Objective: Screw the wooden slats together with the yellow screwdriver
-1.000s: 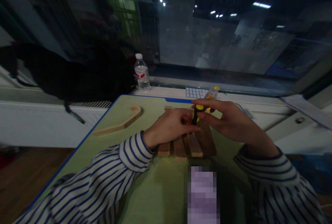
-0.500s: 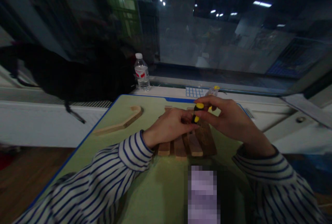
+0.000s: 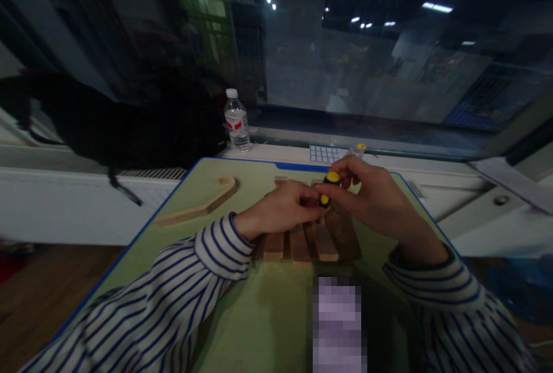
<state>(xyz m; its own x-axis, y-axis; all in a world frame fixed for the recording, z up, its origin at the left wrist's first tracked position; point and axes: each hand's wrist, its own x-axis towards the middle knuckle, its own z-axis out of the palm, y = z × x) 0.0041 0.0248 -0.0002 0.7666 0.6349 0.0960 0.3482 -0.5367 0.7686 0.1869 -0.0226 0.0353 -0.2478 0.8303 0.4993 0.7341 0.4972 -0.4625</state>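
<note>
- Dark window [image 3: 345,62] glass runs behind the green tabletop [image 3: 181,229], with ceiling lights reflected in it.
- My right hand [image 3: 371,200] is closed around a small yellow-and-black screwdriver [image 3: 329,184], held upright by thumb and fingers.
- My left hand [image 3: 280,209] is curled, its fingertips pinched together at the screwdriver's lower end; I cannot tell whether they grip anything.
- Under both hands lies a slatted wooden rack [image 3: 319,243], flat on the tabletop, and my left hand rests on it.
- Left of my left hand lies a curved wooden piece [image 3: 203,203]; beyond it stands a water bottle [image 3: 236,121].
</note>
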